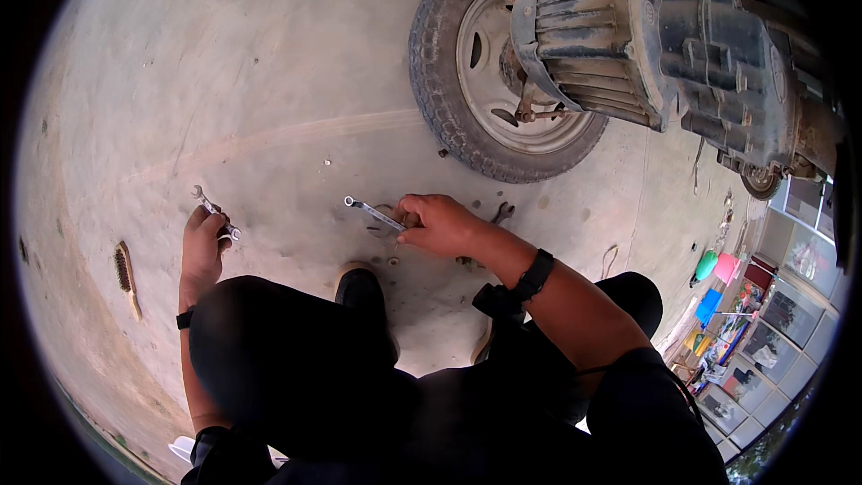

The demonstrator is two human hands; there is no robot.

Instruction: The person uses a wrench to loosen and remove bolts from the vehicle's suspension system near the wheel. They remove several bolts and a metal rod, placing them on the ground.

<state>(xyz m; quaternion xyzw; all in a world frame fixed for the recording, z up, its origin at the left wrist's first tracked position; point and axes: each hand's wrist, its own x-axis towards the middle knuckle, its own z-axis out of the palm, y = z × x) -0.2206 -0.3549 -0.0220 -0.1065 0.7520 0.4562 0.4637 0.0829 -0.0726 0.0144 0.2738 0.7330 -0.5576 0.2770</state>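
My left hand (203, 244) is closed around a double open-end wrench (208, 204), whose two jaws stick out past the fingers. In my right hand (442, 224) is a ring-end wrench (368, 209), gripped at one end, so that its other end is hidden by the fingers. Its visible ring points away to the left. On the floor just beyond my right wrist lies another wrench (505, 213), partly covered by the forearm. A few small metal parts, among them a round nut-like piece (392, 261), rest below my right hand.
A wheel with a black tyre (440, 108) stands ahead to the right, beside a dirty finned motor and gearbox housing (593, 36). A wooden-handled wire brush (127, 280) lies at the left. Windows (790, 305) and colourful clutter line the right side.
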